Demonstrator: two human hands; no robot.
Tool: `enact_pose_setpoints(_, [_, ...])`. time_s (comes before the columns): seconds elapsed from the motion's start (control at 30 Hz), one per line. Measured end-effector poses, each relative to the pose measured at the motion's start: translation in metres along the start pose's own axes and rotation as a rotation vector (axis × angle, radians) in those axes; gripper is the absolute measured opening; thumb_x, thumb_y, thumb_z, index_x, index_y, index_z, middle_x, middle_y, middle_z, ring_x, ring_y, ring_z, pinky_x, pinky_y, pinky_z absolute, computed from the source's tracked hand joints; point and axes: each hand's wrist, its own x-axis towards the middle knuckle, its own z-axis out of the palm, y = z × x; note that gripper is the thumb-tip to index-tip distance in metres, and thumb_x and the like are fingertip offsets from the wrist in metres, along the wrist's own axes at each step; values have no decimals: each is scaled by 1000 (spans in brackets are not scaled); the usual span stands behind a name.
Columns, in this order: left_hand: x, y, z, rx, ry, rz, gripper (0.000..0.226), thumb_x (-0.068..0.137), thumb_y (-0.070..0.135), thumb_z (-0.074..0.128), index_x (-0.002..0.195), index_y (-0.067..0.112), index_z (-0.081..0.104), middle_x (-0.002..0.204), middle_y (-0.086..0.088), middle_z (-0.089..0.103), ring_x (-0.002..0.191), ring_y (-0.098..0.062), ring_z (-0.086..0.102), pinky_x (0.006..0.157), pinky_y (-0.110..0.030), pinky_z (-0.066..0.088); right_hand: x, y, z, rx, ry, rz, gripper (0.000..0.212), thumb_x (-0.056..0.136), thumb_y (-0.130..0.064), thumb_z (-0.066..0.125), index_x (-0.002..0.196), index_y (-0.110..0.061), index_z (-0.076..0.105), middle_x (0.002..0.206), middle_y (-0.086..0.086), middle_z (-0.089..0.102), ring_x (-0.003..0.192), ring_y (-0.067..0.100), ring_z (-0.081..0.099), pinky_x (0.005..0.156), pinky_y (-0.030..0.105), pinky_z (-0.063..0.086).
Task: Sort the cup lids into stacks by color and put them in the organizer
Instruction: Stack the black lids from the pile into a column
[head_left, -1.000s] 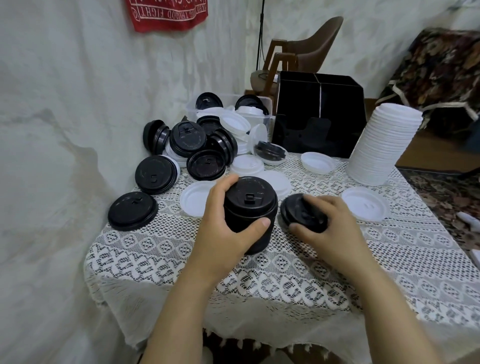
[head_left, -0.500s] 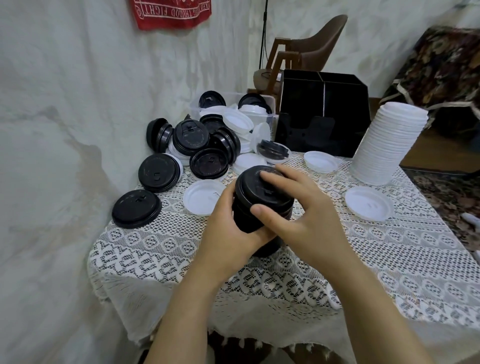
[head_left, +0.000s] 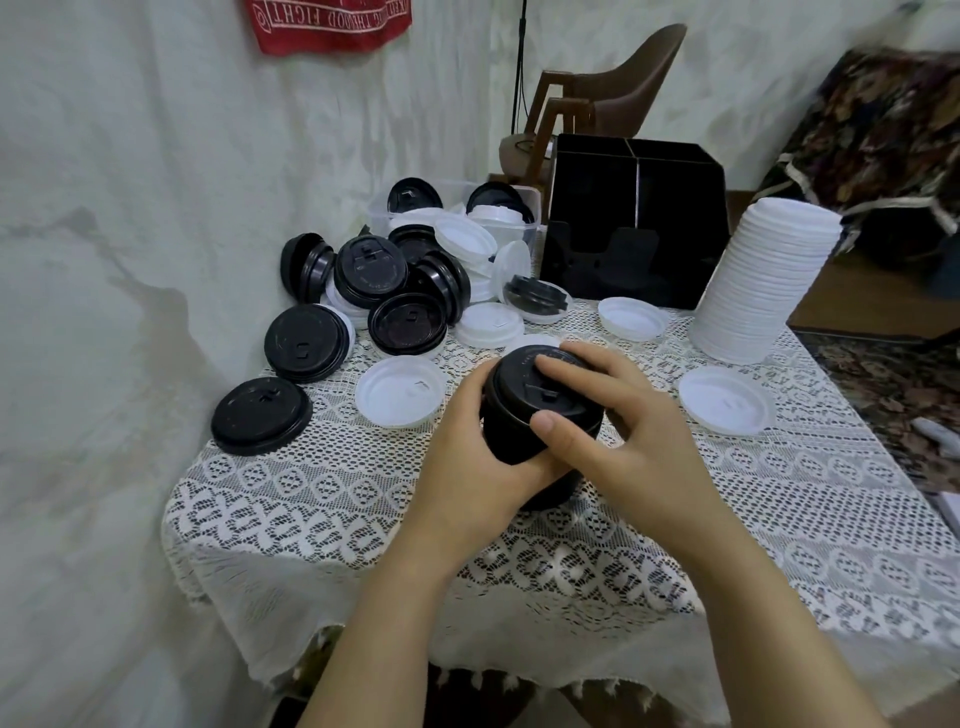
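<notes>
Clerk: Item: black lid stack (head_left: 511, 434), mid-table; left hand (head_left: 467, 473) grips its side, right hand (head_left: 623, 441) pinches top lid (head_left: 519, 388).
Checker: Handling?
Clerk: Best seated level, rim pressed evenly; organizer (head_left: 634, 228) stands behind.

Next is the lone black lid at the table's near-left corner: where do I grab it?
Pinch the black lid across its outer rim, thumb and fingers on opposite edges, coming straight down from above. It lies flat, dome up, and alone, so the whole rim is free and the low dome gives little else to hold.
</notes>
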Motion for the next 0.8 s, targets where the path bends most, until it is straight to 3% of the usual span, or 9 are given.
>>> enact_pose_setpoints(0.17, [1, -1, -4, 14, -69, -41, 68, 73, 24, 83, 127, 45, 47, 118, 22, 61, 107, 4, 59, 87, -23, 52, 1, 4, 2, 56, -10, -7, 40, 78, -27, 76, 115, -39, 63, 129, -22, 51, 123, -7, 46, 107, 21, 40])
enact_pose_setpoints(0.27, [0, -3, -15, 122, -82, -37, 82, 69, 31, 76, 140, 39, 36, 136, 20, 49, 123, 4, 47, 99, -22, 43, 1, 7, 2, 67, -14, -17, 42, 75, -36, 73, 115, -38, 64, 129, -22, 50, 123, -7, 46, 107, 25, 41])
enact_pose_setpoints(0.4, [-2, 2, -33, 199, 57, 11, 69, 73, 24, 60, 139, 33, 42, 141, 20, 43, 131, 6, 35, 101, -14, 30, 1, 8, 3, 66, -10, -18, 43, 72, -50, 73, 113, -41, 64, 131, -21, 49, 124, -8, 45, 106, 25, 42])
enact_pose_setpoints(0.43, [-1, 0, -38, 236, 131, 22, 64, 77, 21, 62, 138, 31, 44, 140, 16, 44, 130, 3, 36, 102, -16, 31, 1, 8, 3, 73, -11, -14, 43, 71, -49, 72, 113, -42, 63, 131, -21, 49, 123, -9, 45, 106, 25, 42])
enact_pose_setpoints(0.5, [5, -9, -48, 470, 360, 38, 58, 82, 19, 62, 138, 22, 46, 141, 5, 44, 129, -6, 35, 111, -36, 31, 1, 8, 3, 81, -15, -12, 43, 69, -45, 69, 111, -42, 63, 130, -23, 49, 122, -10, 45, 107, 25, 42])
enact_pose_setpoints(0.6, [15, -27, -69, 889, 602, -168, 62, 85, 26, 59, 143, 15, 40, 152, -9, 29, 142, -22, 19, 115, -57, 8, 0, 7, 3, 81, -14, -17, 42, 68, -46, 68, 110, -44, 63, 129, -25, 49, 122, -10, 45, 106, 25, 42])
enact_pose_setpoints(0.7, [18, -40, -86, 966, 611, -373, 67, 87, 30, 58, 147, 19, 31, 155, -13, 16, 145, -32, 6, 111, -63, 7, 1, 6, 3, 92, -13, -10, 43, 67, -46, 68, 110, -43, 63, 127, -26, 49, 120, -11, 46, 106, 24, 42])
enact_pose_setpoints(0.8, [23, -45, -93, 987, 586, -481, 67, 90, 40, 53, 148, 23, 27, 154, -14, 15, 143, -38, 7, 112, -62, 10, 0, 6, 3, 94, -11, -8, 43, 67, -46, 68, 110, -43, 63, 128, -24, 49, 120, -11, 46, 106, 25, 42])
